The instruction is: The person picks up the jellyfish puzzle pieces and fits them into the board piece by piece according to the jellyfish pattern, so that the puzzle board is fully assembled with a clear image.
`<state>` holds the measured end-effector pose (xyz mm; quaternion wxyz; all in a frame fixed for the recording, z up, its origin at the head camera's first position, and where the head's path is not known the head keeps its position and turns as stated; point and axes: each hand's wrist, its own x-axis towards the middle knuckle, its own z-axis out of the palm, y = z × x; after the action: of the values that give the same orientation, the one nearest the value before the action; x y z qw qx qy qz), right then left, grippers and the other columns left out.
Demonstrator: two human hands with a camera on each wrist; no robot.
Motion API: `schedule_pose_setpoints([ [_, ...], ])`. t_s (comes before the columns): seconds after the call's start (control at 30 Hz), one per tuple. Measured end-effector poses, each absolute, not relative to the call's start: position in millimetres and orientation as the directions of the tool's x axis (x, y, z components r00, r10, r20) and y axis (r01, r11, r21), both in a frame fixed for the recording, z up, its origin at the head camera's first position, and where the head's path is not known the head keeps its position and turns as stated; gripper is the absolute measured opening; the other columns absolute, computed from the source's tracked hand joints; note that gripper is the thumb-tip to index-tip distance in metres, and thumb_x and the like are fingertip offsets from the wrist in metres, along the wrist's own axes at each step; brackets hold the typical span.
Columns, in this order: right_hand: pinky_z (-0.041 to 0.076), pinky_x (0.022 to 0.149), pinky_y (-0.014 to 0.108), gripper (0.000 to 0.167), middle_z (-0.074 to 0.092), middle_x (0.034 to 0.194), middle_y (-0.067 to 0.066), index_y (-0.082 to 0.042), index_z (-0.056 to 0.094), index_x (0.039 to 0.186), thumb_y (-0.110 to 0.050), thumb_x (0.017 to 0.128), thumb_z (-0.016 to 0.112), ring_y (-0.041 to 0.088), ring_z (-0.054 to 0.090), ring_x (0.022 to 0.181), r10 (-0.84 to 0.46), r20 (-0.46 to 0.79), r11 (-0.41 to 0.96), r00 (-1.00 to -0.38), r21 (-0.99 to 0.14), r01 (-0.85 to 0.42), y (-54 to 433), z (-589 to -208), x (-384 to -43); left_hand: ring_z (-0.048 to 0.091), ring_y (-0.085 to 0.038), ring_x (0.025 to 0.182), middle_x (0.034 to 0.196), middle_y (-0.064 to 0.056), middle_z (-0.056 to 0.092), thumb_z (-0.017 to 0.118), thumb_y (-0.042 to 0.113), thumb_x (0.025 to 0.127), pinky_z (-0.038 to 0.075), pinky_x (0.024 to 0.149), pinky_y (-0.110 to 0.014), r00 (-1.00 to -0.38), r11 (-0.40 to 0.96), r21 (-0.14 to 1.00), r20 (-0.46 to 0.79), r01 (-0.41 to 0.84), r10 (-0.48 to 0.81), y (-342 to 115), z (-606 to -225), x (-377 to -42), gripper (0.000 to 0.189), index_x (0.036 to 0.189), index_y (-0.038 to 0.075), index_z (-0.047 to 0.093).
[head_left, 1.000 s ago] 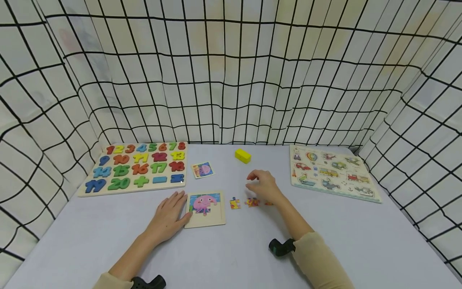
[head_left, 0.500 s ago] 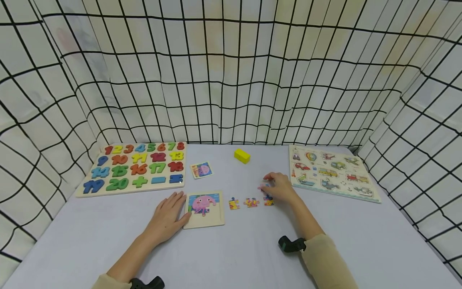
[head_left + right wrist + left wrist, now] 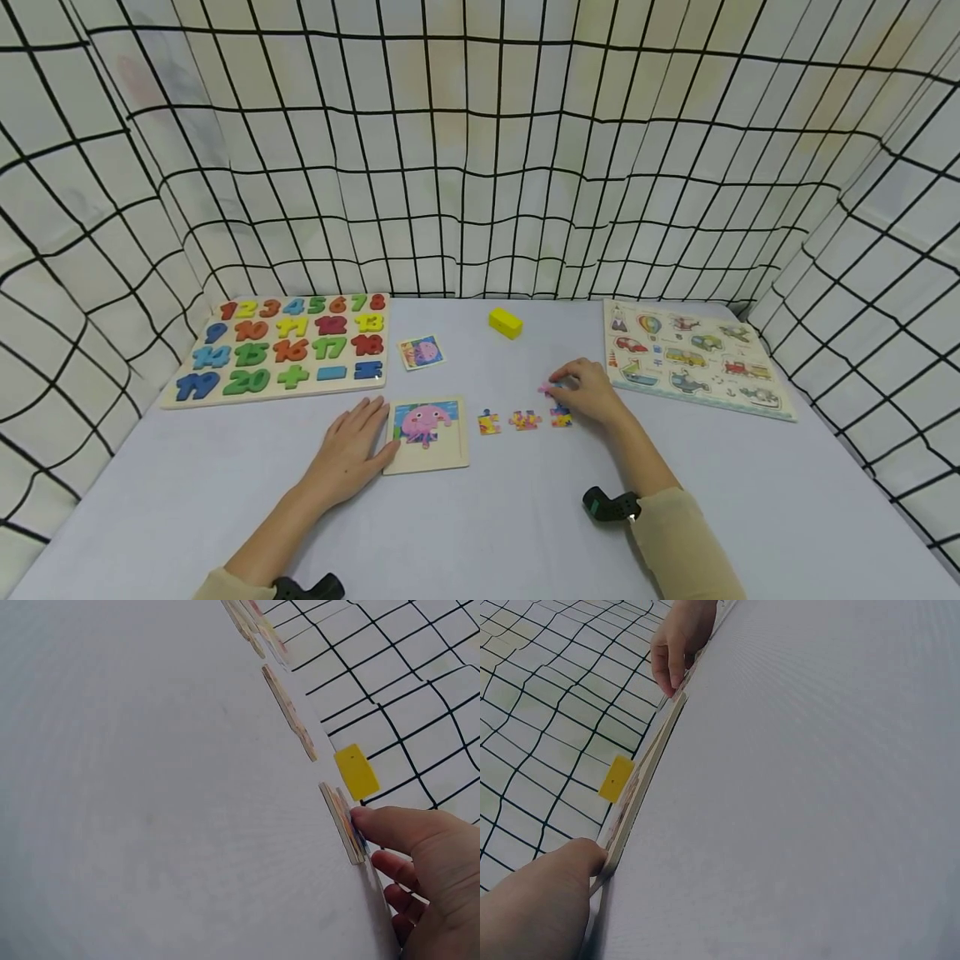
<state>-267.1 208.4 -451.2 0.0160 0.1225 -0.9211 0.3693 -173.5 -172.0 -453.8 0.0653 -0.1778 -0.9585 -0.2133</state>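
Observation:
My left hand (image 3: pixel 347 454) lies flat on the table at the left side of a square wooden puzzle tray (image 3: pixel 442 458), its thumb on the tray's edge. Inside the tray is a partly filled pink octopus picture (image 3: pixel 423 421). My right hand (image 3: pixel 588 392) is to the right, thumb and fingertips pinching a pink and blue jigsaw piece (image 3: pixel 546 387), mostly covered by the fingers. Just in front of it lies another jigsaw piece (image 3: pixel 561 417). Further left in the same row are a pink-orange piece (image 3: pixel 525 420) and a yellow piece (image 3: pixel 489 422).
A number board (image 3: pixel 273 350) lies at the back left, a vehicle picture board (image 3: pixel 697 358) at the back right. Between them are a small octopus picture card (image 3: pixel 422 352) and a yellow block (image 3: pixel 506 323). Black netting (image 3: pixel 465 173) over white cloth surrounds the table's back and sides.
My right hand has moved right and slightly down from above the row to the pink and blue piece, and its fingers have come together there. The left hand stays in place.

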Motion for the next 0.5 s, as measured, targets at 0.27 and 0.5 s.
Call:
schedule_pose_setpoints([
  [0.27,0.034,0.093,0.048,0.018,0.057,0.110,0.009,-0.013,0.068,0.094,-0.025,0.080,0.070,0.030,0.042,0.108,-0.255,0.135,0.707,-0.957,-0.650,-0.280,208.7,-450.9,-268.0,0.022,-0.036,0.133,0.142,-0.020,0.035,0.056,0.032,0.089,0.015,0.105,-0.056,-0.926,0.847,0.378,0.205,0.373,0.317,-173.3,-454.8,-173.6,0.060,0.134,-0.004,0.041],
  [0.5,0.034,0.091,0.044,0.024,0.060,0.106,0.005,-0.013,0.066,0.097,-0.027,0.078,0.072,0.026,0.044,0.102,-0.284,0.118,0.731,-0.952,-0.616,-0.294,208.7,-446.7,-270.3,0.021,-0.036,0.134,0.142,-0.020,0.034,0.056,0.033,0.089,0.015,0.105,-0.056,-0.926,0.843,0.385,0.205,0.375,0.319,-173.3,-454.4,-174.0,0.061,0.135,-0.003,0.040],
])
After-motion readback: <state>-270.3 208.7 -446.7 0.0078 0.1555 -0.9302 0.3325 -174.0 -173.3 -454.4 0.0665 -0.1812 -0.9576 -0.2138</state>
